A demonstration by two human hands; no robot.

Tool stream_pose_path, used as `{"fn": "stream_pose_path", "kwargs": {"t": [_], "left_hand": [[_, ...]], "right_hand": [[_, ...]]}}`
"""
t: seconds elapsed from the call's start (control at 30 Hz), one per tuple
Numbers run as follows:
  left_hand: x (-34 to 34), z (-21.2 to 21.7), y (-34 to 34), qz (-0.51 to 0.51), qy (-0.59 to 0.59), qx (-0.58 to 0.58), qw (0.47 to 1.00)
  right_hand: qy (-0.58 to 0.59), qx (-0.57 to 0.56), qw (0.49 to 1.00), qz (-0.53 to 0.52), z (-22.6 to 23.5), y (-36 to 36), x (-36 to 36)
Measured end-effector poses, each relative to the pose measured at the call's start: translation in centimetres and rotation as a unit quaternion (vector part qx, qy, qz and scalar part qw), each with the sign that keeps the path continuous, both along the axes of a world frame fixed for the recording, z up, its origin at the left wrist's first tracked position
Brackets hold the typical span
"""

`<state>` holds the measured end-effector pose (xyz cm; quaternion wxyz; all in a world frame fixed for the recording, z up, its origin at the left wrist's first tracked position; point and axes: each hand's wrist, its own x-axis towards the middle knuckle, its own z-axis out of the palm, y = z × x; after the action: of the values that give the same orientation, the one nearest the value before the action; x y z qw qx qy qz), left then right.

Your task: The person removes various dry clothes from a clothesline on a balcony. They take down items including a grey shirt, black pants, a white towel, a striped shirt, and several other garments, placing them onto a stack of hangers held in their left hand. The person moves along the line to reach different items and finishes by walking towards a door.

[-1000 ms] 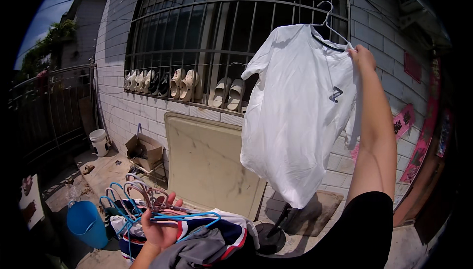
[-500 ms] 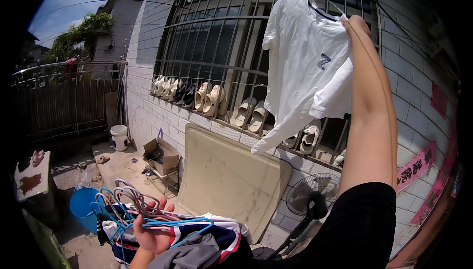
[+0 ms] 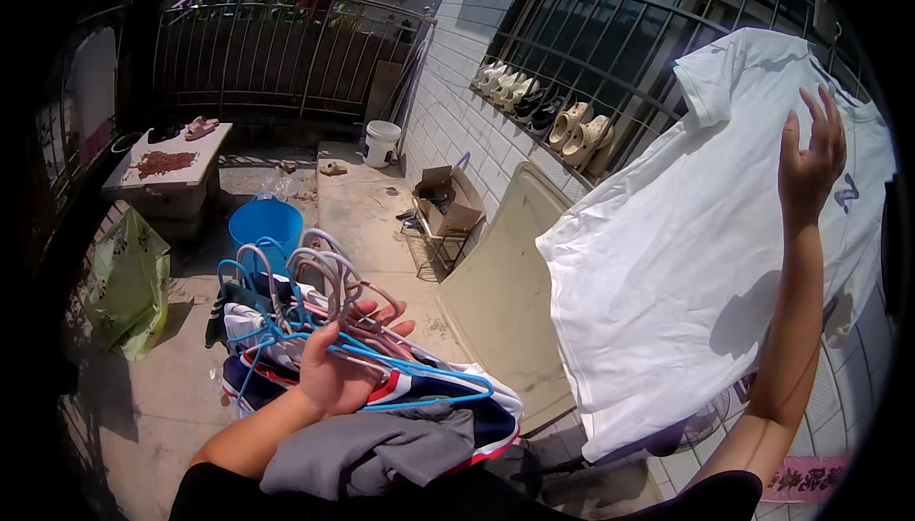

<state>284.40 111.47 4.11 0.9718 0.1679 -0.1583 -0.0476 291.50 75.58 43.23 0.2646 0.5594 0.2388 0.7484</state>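
The right hand (image 3: 810, 154), fingers spread, rests flat against the hanging white cotton T-shirt (image 3: 705, 254) up at the right, while the left hand (image 3: 334, 368), low and well apart, grips a bundle of blue and pink plastic hangers (image 3: 315, 302) over draped clothes (image 3: 381, 435).

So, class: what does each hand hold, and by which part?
The left hand grips a bunch of clothes hangers by their lower bars. The right hand is open, fingers spread against the white T-shirt, gripping nothing.
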Motion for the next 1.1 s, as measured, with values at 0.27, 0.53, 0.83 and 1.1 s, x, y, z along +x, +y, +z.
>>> {"fn": "stream_pose_path", "kwargs": {"t": [0.27,0.53,0.83,1.1], "left_hand": [[-6.7,-2.5,10.0,0.037,-0.072,-0.059,0.995],[-11.0,-3.6,23.9,0.212,-0.084,-0.043,0.973],[-20.5,-3.4,41.1,0.389,-0.025,0.029,0.921],[-20.5,-5.4,53.0,0.473,0.007,0.046,0.88]], "right_hand": [[0.753,-0.152,0.588,0.255,-30.6,20.8,-5.2],[0.855,0.11,-0.058,0.504,-43.2,41.4,0.8],[0.915,0.142,-0.315,0.207,-58.7,62.0,-5.5],[0.926,0.039,-0.347,0.143,-62.3,78.6,-4.4]]}}
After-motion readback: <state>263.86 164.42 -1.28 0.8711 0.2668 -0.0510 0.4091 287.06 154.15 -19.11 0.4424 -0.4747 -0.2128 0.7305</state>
